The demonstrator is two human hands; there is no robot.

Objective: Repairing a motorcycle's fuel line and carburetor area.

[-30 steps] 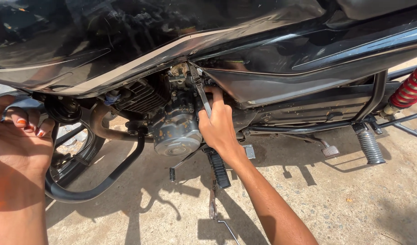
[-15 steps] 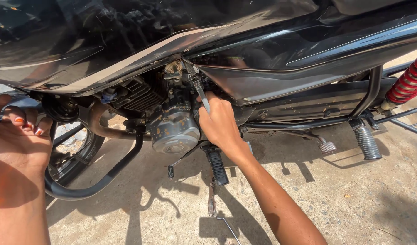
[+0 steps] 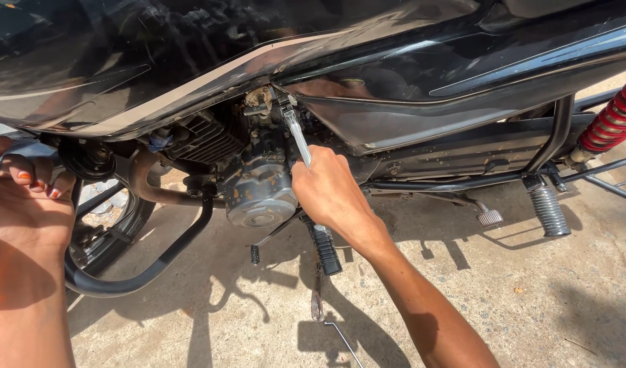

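While the right hand point(image 3: 330, 194) grips a spanner point(image 3: 296, 136) above the engine casing point(image 3: 258, 194), the tank point(image 3: 156, 61) overhangs it.

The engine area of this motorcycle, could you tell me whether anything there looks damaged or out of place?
The round engine cover shows rusty brown patches and grime. Otherwise nothing stands out: the right hand holds a wrench reaching up under the tank, and the left hand rests near the front.

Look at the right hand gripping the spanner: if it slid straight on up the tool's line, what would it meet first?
Probably the carburettor fitting where the spanner ends, beneath the black tank. The right hand points that way, though depth is unclear.
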